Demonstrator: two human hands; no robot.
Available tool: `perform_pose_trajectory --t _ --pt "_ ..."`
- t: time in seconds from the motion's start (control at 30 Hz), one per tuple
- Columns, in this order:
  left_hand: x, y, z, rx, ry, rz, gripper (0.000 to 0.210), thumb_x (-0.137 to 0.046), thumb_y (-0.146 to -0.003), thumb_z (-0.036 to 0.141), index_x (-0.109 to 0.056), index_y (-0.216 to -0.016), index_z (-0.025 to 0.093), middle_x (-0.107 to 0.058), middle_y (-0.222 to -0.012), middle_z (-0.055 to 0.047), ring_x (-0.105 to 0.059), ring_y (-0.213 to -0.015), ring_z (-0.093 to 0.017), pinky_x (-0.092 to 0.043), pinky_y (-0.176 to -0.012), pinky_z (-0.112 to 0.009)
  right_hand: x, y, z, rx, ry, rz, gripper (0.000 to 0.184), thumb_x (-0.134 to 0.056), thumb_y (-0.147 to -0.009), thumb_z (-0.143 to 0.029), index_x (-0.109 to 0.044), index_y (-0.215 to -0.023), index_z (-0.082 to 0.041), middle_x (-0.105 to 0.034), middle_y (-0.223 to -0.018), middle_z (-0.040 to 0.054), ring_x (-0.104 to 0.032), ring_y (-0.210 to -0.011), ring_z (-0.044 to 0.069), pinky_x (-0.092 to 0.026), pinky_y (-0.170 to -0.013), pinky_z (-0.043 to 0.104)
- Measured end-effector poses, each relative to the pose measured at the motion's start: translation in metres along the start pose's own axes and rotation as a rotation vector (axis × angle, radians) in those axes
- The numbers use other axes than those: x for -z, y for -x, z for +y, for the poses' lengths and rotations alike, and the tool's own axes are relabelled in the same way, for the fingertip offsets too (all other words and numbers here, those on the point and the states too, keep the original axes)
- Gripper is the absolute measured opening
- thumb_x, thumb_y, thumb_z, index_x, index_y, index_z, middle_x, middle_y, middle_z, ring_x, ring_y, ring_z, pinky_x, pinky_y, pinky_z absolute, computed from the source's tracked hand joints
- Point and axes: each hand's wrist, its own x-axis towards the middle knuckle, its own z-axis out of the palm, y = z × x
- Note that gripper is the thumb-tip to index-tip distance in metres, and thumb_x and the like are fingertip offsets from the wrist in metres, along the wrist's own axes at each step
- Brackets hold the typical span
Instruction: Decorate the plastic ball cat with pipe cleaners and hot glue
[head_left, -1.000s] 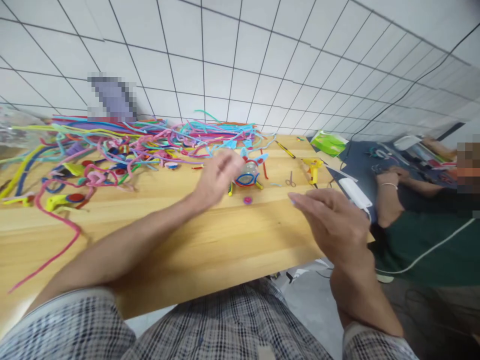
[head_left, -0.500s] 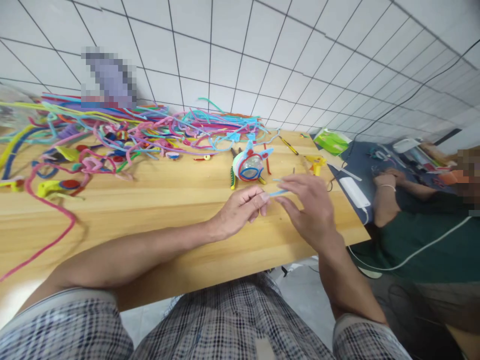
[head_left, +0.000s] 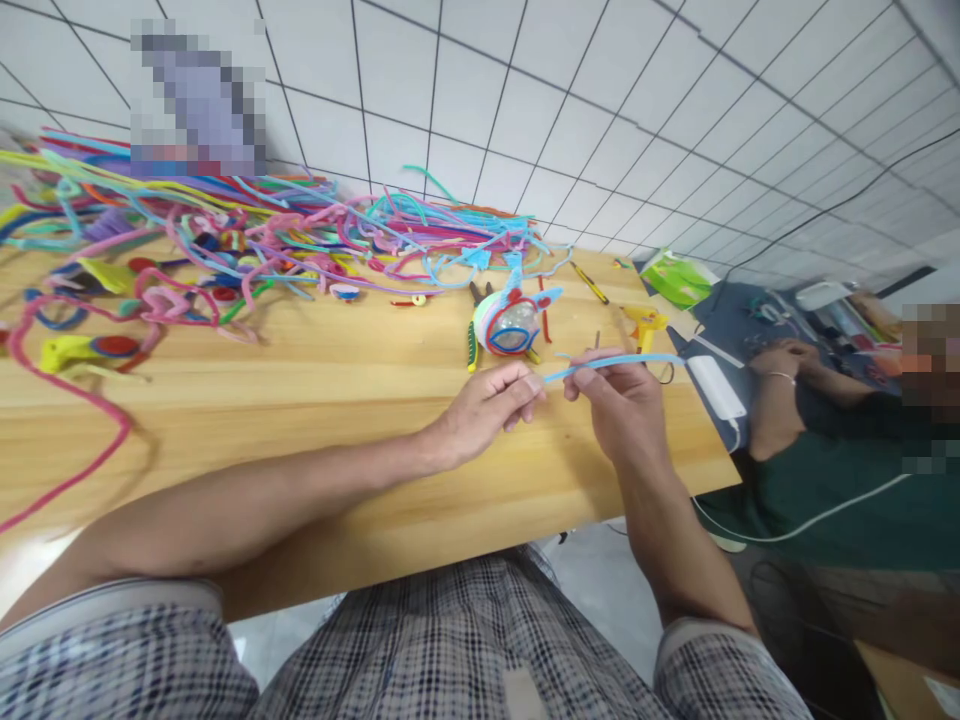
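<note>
A light blue pipe cleaner (head_left: 622,361) stretches between my two hands above the front of the table. My left hand (head_left: 499,405) is closed, pinching one end of it. Further along, my right hand (head_left: 619,400) pinches it between thumb and fingers, and its free end sticks out to the right. Just beyond my hands stands a small round figure (head_left: 513,325) with a clear front, red and blue trim and light blue ears. Pliers with green and yellow handles (head_left: 472,345) lie beside and partly behind it.
A heap of coloured pipe cleaners (head_left: 300,230) covers the back left. A yellow glue gun (head_left: 645,325), a yellow-black pen-like tool (head_left: 590,283) and a green packet (head_left: 679,278) lie to the right. Beyond the table's right edge, another person's hands (head_left: 784,358) rest near a white power bank-like box (head_left: 715,387).
My right hand has turned and closed its fingers on the blue pipe cleaner, whose long free end now shows to the right. The view has shifted slightly.
</note>
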Motion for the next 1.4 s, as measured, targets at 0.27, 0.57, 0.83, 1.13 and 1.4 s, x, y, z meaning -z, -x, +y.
perform_pose_trajectory --t 0.27,0.57,0.83,1.13,1.4 --pt "0.063 -0.036 -0.048 -0.383 -0.736 0.548 0.105 -0.102 -0.073 0.054 -0.047 -0.156 0.022 -0.057 -0.164 -0.021 -0.06 -0.15 -0.04 -0.049 -0.128 -0.061 -0.002 -0.05 0.006 0.034 0.097 -0.041 0.032 -0.097 -0.076 -0.048 -0.08 -0.087 -0.023 -0.074 -0.07 -0.0012 -0.065 -0.062 0.014 -0.053 -0.059 0.028" --pt "0.074 -0.064 -0.06 -0.297 -0.704 0.377 0.093 -0.092 -0.088 0.057 -0.044 -0.159 0.022 -0.057 -0.167 -0.024 -0.056 -0.16 -0.041 -0.042 -0.137 -0.06 -0.002 -0.072 0.025 0.13 0.169 -0.102 0.036 -0.091 -0.087 -0.054 -0.073 -0.097 -0.025 -0.072 -0.08 -0.002 -0.069 -0.069 0.015 -0.055 -0.059 0.027" --pt "0.071 -0.088 -0.061 -0.359 -0.685 0.334 0.085 -0.091 -0.087 0.048 -0.048 -0.156 0.023 -0.062 -0.16 -0.02 -0.061 -0.154 -0.038 -0.047 -0.132 -0.059 -0.002 -0.085 0.036 0.185 0.207 -0.105 0.037 -0.087 -0.091 -0.059 -0.075 -0.097 -0.024 -0.068 -0.081 -0.0021 -0.061 -0.068 0.014 -0.052 -0.062 0.029" --pt "0.066 -0.084 -0.065 -0.379 -0.646 0.339 0.086 -0.094 -0.088 0.051 -0.048 -0.156 0.023 -0.061 -0.163 -0.019 -0.061 -0.155 -0.037 -0.049 -0.132 -0.053 -0.018 -0.078 0.039 0.21 0.309 -0.154 0.032 -0.081 -0.099 -0.057 -0.076 -0.105 -0.026 -0.074 -0.088 -0.0007 -0.07 -0.077 0.017 -0.059 -0.07 0.032" --pt "0.07 -0.081 -0.075 -0.438 -0.641 0.321 0.086 -0.094 -0.09 0.052 -0.05 -0.159 0.025 -0.059 -0.168 -0.019 -0.054 -0.162 -0.038 -0.045 -0.136 -0.057 -0.027 -0.079 0.034 0.257 0.49 -0.186 0.034 -0.077 -0.104 -0.06 -0.078 -0.107 -0.027 -0.08 -0.095 0.0014 -0.075 -0.08 0.018 -0.063 -0.072 0.033"
